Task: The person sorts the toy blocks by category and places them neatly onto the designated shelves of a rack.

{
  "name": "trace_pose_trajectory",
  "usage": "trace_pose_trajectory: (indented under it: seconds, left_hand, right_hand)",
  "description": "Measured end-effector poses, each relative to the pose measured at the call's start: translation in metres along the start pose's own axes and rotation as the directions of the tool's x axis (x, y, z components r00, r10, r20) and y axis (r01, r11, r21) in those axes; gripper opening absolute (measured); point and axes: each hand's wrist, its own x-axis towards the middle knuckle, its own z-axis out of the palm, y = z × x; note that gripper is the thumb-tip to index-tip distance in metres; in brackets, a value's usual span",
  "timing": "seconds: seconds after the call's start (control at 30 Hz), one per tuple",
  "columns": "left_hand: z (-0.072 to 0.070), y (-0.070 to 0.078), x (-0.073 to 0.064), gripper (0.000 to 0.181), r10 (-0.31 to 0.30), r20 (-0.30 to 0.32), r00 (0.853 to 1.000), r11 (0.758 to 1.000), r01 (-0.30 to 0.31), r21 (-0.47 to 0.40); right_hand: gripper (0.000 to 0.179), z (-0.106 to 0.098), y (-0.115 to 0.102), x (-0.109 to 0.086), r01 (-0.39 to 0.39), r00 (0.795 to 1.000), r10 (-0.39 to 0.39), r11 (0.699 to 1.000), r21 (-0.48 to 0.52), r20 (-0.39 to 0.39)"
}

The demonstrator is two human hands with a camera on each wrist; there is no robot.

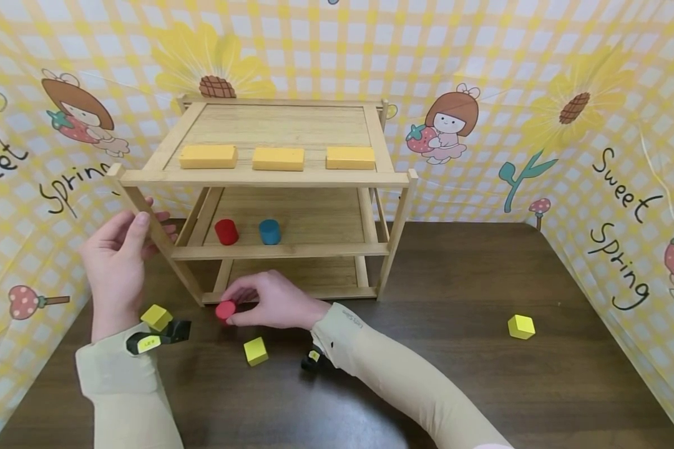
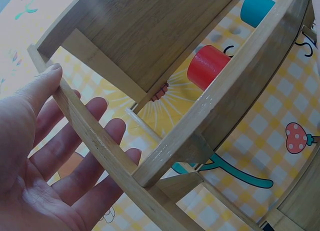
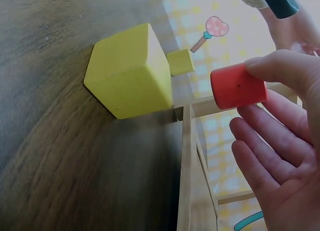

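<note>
red block [image 3: 237, 86], a short round piece with flat ends and a smooth painted side, sits in the grip of the right hand [image 1: 275, 300], just in front of the lower left corner of the wooden shelf [image 1: 281, 251] and low over the table [image 1: 455, 374]; whether its underside touches the tabletop i cannot tell. the right hand pinches it narrowly, the thumb laid on the curved side and a finger opposite, while the lower fingers stretch out loosely below. the left hand [image 1: 115, 255] holds the shelf's left front post, thumb on one side and fingers spread behind it; how hard it presses does not show. judging by its look, the block is painted wood: light, stiff, unlikely to dent and hardly fragile. the gloss on the curve could make it a little slippery, and on its side it would probably roll, so the best hold is thumb and finger on opposite sides at mid-height, leaving the flat ends free. a yellow cube [image 1: 255, 351] lies on the table near the right hand; another red piece [image 1: 226, 232] and a blue piece [image 1: 269, 232] stand on the middle board behind its front rail.
</note>
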Motion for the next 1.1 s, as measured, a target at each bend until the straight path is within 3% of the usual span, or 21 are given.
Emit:
trace_pose_trajectory:
  seconds: [0.47,1.1]
  left_hand:
    - [-0.001,0.000,-0.001,0.036,0.017,0.005,1.000,1.000,-0.017,-0.002]
    - [0.000,0.000,0.000,0.035,-0.003,-0.007,1.000,1.000,0.003,0.001]
  right_hand:
    - [0.024,-0.010,0.001,-0.012,0.026,0.997,-0.027,1.000,-0.004,-0.077]
    - [0.026,-0.020,0.001,-0.029,0.058,0.988,-0.065,0.997,-0.056,-0.142]
